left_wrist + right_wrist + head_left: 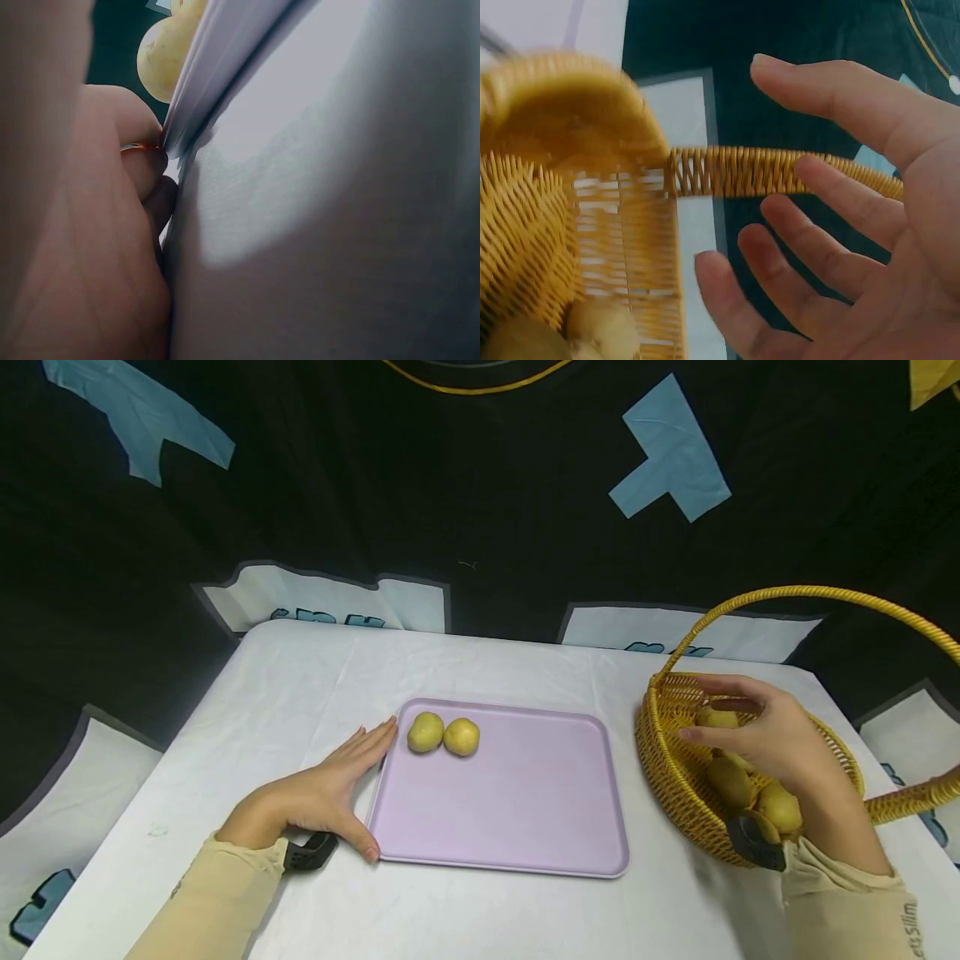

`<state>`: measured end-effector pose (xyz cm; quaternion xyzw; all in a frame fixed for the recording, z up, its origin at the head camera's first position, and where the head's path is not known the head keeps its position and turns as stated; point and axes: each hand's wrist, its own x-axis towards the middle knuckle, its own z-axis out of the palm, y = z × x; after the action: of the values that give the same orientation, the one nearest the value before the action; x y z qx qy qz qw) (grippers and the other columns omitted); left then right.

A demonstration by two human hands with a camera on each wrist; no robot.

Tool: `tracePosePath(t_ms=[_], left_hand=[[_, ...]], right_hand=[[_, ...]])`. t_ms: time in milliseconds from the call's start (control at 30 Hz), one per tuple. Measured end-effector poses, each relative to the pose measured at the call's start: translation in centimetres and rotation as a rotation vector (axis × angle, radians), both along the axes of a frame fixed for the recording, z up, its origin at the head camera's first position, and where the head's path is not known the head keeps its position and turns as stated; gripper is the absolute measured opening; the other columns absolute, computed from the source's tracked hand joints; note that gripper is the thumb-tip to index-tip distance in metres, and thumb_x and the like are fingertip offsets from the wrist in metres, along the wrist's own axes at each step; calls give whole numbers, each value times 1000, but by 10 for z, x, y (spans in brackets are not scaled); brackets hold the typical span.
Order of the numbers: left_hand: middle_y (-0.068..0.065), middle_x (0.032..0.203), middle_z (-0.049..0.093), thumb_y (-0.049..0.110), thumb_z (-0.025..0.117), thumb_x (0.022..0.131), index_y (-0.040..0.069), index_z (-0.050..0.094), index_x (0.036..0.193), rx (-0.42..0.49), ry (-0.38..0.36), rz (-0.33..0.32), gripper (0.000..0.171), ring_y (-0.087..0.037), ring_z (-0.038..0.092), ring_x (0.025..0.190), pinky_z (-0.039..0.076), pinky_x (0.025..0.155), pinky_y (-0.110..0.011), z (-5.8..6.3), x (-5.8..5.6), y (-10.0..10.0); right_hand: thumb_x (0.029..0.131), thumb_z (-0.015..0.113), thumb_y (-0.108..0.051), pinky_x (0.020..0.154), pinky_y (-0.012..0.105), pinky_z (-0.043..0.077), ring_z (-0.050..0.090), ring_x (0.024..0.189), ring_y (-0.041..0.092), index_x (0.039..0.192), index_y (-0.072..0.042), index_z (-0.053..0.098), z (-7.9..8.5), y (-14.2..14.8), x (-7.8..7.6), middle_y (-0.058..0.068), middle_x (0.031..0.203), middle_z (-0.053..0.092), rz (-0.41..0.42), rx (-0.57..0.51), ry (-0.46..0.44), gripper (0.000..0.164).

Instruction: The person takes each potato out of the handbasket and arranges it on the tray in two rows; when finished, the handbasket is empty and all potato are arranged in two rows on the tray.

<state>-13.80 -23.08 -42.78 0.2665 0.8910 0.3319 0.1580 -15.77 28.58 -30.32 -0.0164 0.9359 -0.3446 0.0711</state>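
A shallow lilac tray (510,810) lies flat on the white-covered table. Two round yellow-green fruits, a greener one (425,732) and a yellower one (461,737), sit side by side in its far left corner. My left hand (326,793) is spread along the tray's left edge, fingertips near the far corner and thumb at the near one. Over the wicker basket (675,793) at the right is my right hand (776,735), thumb and fingers apart with nothing between them. Several similar fruits (729,781) lie in the basket below it, partly hidden by hand and wrist.
The basket's tall arched handle (810,592) rises above my right hand and comes down beside the right forearm. Behind the table hangs a black cloth (480,510) with blue and white patches. White cloth (480,918) covers the table.
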Motion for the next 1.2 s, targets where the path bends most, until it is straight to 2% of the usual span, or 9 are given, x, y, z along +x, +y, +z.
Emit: tracePosePath(t_ms=[233, 400, 600, 700, 900, 1033, 1200], left_hand=[[-12, 168, -4, 62, 95, 45, 6, 4, 162, 6, 7, -5, 158, -45, -9, 149, 2, 116, -66, -1, -1, 0], [-11, 169, -4, 62, 94, 46, 8, 3, 162, 4, 3, -5, 158, -44, -9, 150, 2, 116, -67, -1, -1, 0], [-11, 169, -4, 62, 95, 46, 8, 3, 162, 8, -2, -2, 157, -45, -9, 149, 2, 116, -67, 0, 0, 0], [-12, 168, -4, 61, 95, 46, 7, 3, 162, 14, 1, -6, 157, -45, -9, 149, 2, 115, -67, -1, -1, 0], [-11, 169, -4, 61, 95, 46, 8, 3, 162, 12, 1, -6, 157, -44, -9, 150, 2, 116, -66, 0, -1, 1], [-11, 169, -4, 61, 95, 46, 8, 3, 162, 9, -3, -4, 157, -44, -9, 149, 2, 116, -66, 0, 0, 1], [-10, 169, -4, 61, 95, 46, 7, 3, 162, 9, -6, -2, 158, -44, -9, 149, 2, 116, -67, 0, 0, 0]], right_hand=[[81, 82, -48, 94, 51, 50, 46, 124, 43, 143, -6, 53, -4, 23, -13, 25, 144, 45, 39, 31, -135, 81], [83, 85, -35, 85, 39, 56, 53, 113, 34, 140, 0, 55, -10, 36, -19, 25, 140, 50, 90, 23, -239, 74], [84, 84, -22, 84, 43, 56, 54, 107, 31, 136, 4, 58, -15, 47, -26, 29, 138, 46, 126, 9, -391, 64], [83, 84, -18, 82, 45, 57, 56, 102, 29, 132, 5, 59, -17, 50, -29, 28, 134, 49, 130, -2, -449, 60], [83, 83, -9, 81, 43, 57, 58, 96, 25, 126, 7, 60, -23, 51, -31, 21, 124, 59, 156, -22, -489, 51], [80, 84, -7, 81, 40, 58, 59, 98, 25, 124, 7, 61, -26, 50, -31, 23, 124, 59, 175, 7, -463, 52], [76, 88, -8, 78, 39, 57, 59, 94, 24, 124, 7, 61, -30, 46, -29, 20, 119, 62, 142, 6, -453, 58]])
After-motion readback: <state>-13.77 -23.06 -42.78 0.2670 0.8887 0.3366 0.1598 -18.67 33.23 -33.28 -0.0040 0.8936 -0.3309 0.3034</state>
